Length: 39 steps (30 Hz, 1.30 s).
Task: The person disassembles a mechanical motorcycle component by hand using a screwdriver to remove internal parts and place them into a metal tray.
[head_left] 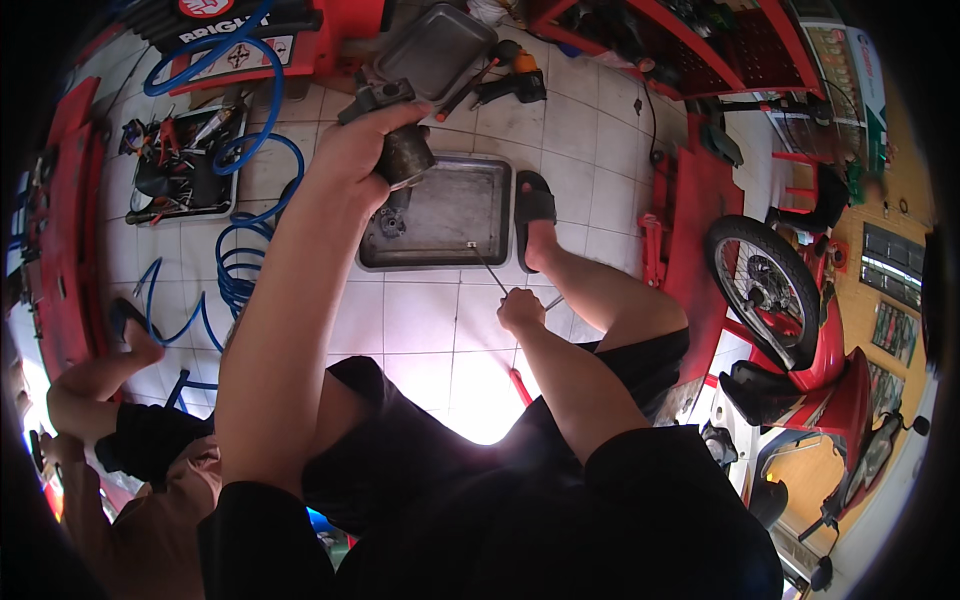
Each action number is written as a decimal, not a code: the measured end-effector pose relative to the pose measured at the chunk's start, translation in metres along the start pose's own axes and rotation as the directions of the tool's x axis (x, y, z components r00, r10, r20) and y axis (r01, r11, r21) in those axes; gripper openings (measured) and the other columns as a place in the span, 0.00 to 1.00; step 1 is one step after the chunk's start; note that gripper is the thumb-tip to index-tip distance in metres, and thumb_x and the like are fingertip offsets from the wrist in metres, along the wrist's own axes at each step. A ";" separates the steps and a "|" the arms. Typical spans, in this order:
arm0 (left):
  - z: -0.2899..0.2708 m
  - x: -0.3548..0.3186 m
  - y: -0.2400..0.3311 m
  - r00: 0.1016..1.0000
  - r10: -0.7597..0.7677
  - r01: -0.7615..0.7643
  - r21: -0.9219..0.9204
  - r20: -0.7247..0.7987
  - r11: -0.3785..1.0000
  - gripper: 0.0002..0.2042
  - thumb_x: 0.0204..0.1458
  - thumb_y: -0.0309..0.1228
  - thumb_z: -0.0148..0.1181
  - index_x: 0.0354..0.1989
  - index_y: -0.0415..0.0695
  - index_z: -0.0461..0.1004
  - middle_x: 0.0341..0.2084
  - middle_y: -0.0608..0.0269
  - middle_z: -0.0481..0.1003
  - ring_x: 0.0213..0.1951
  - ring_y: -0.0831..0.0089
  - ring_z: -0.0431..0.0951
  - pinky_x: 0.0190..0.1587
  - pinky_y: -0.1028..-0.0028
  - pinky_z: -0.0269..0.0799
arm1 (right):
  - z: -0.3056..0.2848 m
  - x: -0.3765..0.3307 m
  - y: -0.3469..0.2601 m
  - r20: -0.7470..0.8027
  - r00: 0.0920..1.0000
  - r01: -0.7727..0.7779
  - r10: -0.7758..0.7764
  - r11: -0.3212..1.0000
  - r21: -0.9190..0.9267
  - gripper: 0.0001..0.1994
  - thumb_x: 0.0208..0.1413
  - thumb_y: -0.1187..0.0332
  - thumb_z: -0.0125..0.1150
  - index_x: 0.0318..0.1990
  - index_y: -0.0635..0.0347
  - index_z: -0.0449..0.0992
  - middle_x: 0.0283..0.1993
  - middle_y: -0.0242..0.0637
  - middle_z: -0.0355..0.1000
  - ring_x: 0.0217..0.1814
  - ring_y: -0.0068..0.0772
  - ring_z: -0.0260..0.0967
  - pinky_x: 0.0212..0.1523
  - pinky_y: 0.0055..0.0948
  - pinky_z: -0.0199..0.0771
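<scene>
My left hand (368, 145) is raised over the tray, its fingers wrapped round a dark metal machine part (408, 158) with a round, can-like body. My right hand (521, 312) is closed round a thin metal rod tool (492, 272), whose far tip reaches over the near edge of the tray. A short piece of metal also shows past the right side of that fist; the tool's exact kind is unclear. Below both hands lies a shallow grey metal tray (455, 190), with a small dark metal part (392, 222) at its left side.
A second tray (435, 50), a cordless drill (512, 88) and a hammer-like tool (468, 90) lie beyond. Left are a coiled blue hose (235, 265), a tray of tools (190, 165) and another person (150, 500). A red motorcycle (820, 390) stands right.
</scene>
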<state>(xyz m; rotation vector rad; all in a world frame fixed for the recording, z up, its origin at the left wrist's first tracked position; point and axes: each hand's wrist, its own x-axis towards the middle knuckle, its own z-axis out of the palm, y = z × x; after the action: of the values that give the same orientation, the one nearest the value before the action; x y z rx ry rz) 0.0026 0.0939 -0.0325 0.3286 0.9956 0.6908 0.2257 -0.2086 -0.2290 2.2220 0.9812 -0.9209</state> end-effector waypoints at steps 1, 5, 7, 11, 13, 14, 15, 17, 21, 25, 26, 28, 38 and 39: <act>-0.001 0.000 0.001 1.000 0.001 -0.001 -0.003 -0.002 1.000 0.15 0.50 0.26 0.74 0.44 0.44 0.77 0.34 0.60 0.78 0.37 0.68 0.80 0.38 0.62 0.75 | 0.000 0.002 0.000 -0.006 1.000 -0.002 0.002 1.000 0.015 0.14 0.61 0.62 0.57 0.49 0.57 0.80 0.51 0.46 0.79 0.56 0.47 0.79 0.54 0.42 0.80; -0.002 0.001 0.003 1.000 0.008 -0.008 -0.005 -0.005 1.000 0.15 0.50 0.27 0.74 0.44 0.43 0.77 0.34 0.61 0.78 0.37 0.68 0.80 0.37 0.63 0.76 | -0.002 0.012 -0.002 -0.029 0.999 -0.041 0.042 0.997 0.058 0.15 0.63 0.59 0.57 0.50 0.58 0.80 0.52 0.47 0.79 0.57 0.48 0.78 0.55 0.43 0.80; -0.002 0.001 0.003 1.000 0.011 -0.011 -0.007 -0.001 1.000 0.15 0.50 0.26 0.74 0.45 0.42 0.78 0.34 0.61 0.78 0.37 0.69 0.80 0.37 0.63 0.76 | -0.004 0.017 -0.005 -0.029 0.996 -0.080 0.084 0.990 0.113 0.16 0.64 0.58 0.58 0.50 0.58 0.80 0.53 0.47 0.79 0.58 0.48 0.78 0.56 0.44 0.79; 0.000 0.000 0.003 1.000 0.006 -0.006 -0.001 -0.006 1.000 0.14 0.50 0.26 0.74 0.44 0.42 0.78 0.33 0.62 0.78 0.36 0.70 0.80 0.36 0.64 0.76 | -0.012 0.022 -0.010 -0.033 0.985 -0.156 0.167 0.964 0.214 0.17 0.64 0.56 0.59 0.49 0.59 0.80 0.54 0.47 0.79 0.59 0.49 0.77 0.57 0.44 0.79; 0.001 0.000 0.002 1.000 0.006 -0.006 0.004 -0.010 1.000 0.14 0.50 0.26 0.74 0.44 0.42 0.78 0.33 0.62 0.78 0.35 0.70 0.80 0.36 0.65 0.76 | -0.016 0.022 -0.011 -0.047 0.977 -0.191 0.207 0.954 0.232 0.16 0.64 0.56 0.60 0.48 0.59 0.81 0.54 0.48 0.79 0.59 0.50 0.77 0.57 0.45 0.78; 0.001 0.000 0.002 1.000 0.005 -0.005 0.006 -0.015 1.000 0.13 0.50 0.26 0.74 0.43 0.42 0.79 0.33 0.62 0.78 0.35 0.70 0.80 0.35 0.65 0.76 | -0.018 0.021 -0.011 -0.046 0.978 -0.187 0.203 0.955 0.231 0.16 0.64 0.57 0.60 0.48 0.59 0.81 0.54 0.48 0.79 0.59 0.50 0.77 0.57 0.45 0.78; 0.001 0.000 0.002 1.000 0.009 -0.009 0.008 -0.008 1.000 0.13 0.50 0.26 0.74 0.43 0.42 0.79 0.33 0.62 0.78 0.35 0.70 0.80 0.35 0.66 0.75 | -0.019 0.020 -0.011 -0.043 0.979 -0.186 0.201 0.955 0.229 0.16 0.64 0.57 0.60 0.48 0.59 0.81 0.54 0.49 0.79 0.60 0.50 0.77 0.57 0.45 0.78; 0.002 0.001 0.002 1.000 -0.003 0.004 0.012 -0.013 1.000 0.13 0.50 0.26 0.74 0.43 0.42 0.79 0.32 0.62 0.78 0.35 0.70 0.80 0.35 0.66 0.76 | -0.020 0.017 -0.009 -0.039 0.980 -0.182 0.196 0.956 0.228 0.16 0.63 0.57 0.60 0.48 0.60 0.81 0.54 0.49 0.79 0.60 0.49 0.76 0.58 0.45 0.78; 0.003 0.003 0.002 1.000 -0.001 0.001 0.006 -0.013 1.000 0.13 0.50 0.26 0.74 0.43 0.42 0.79 0.32 0.62 0.78 0.34 0.70 0.80 0.34 0.66 0.76 | -0.018 0.012 -0.002 -0.048 0.983 -0.159 0.177 0.953 0.258 0.17 0.64 0.57 0.59 0.49 0.60 0.82 0.55 0.50 0.78 0.61 0.49 0.76 0.58 0.45 0.77; 0.004 0.002 0.002 1.000 -0.008 0.008 0.007 -0.012 1.000 0.13 0.49 0.25 0.74 0.42 0.42 0.78 0.32 0.62 0.78 0.35 0.70 0.80 0.34 0.66 0.76 | -0.016 0.011 0.000 -0.058 0.982 -0.159 0.177 0.958 0.238 0.17 0.64 0.57 0.59 0.49 0.60 0.82 0.54 0.50 0.79 0.60 0.50 0.76 0.58 0.46 0.77; 0.004 0.001 0.001 1.000 -0.004 0.004 0.006 -0.008 1.000 0.13 0.49 0.25 0.74 0.43 0.42 0.78 0.32 0.62 0.78 0.35 0.70 0.80 0.34 0.66 0.76 | -0.016 0.011 -0.001 -0.065 0.983 -0.153 0.174 0.955 0.255 0.17 0.64 0.57 0.59 0.49 0.60 0.82 0.54 0.51 0.79 0.60 0.50 0.77 0.58 0.46 0.78; 0.004 -0.001 0.001 1.000 0.005 -0.005 0.004 -0.001 1.000 0.14 0.49 0.26 0.74 0.43 0.42 0.78 0.33 0.62 0.78 0.35 0.70 0.80 0.35 0.66 0.76 | -0.016 0.010 -0.003 -0.086 0.979 -0.154 0.183 0.952 0.265 0.17 0.64 0.57 0.59 0.48 0.60 0.82 0.53 0.51 0.79 0.59 0.51 0.77 0.57 0.46 0.78; 0.003 -0.002 0.003 1.000 0.016 -0.016 -0.008 0.002 1.000 0.13 0.50 0.26 0.74 0.43 0.41 0.78 0.34 0.61 0.79 0.36 0.69 0.80 0.36 0.65 0.77 | -0.030 0.005 -0.018 -0.101 0.972 -0.177 0.214 0.940 0.290 0.17 0.64 0.57 0.59 0.48 0.60 0.82 0.52 0.50 0.80 0.58 0.52 0.77 0.57 0.47 0.78; 0.003 -0.002 0.003 1.000 0.017 -0.016 -0.007 0.007 1.000 0.13 0.50 0.26 0.73 0.43 0.40 0.79 0.34 0.60 0.79 0.36 0.69 0.80 0.36 0.65 0.77 | -0.032 0.005 -0.020 -0.097 0.971 -0.183 0.220 0.938 0.294 0.17 0.64 0.57 0.59 0.48 0.60 0.82 0.52 0.50 0.80 0.58 0.52 0.77 0.57 0.47 0.78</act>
<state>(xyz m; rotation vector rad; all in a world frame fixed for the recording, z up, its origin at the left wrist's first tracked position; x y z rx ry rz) 0.0035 0.0948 -0.0279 0.3335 0.9850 0.7073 0.2244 -0.1734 -0.2166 2.5947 0.6903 -0.8781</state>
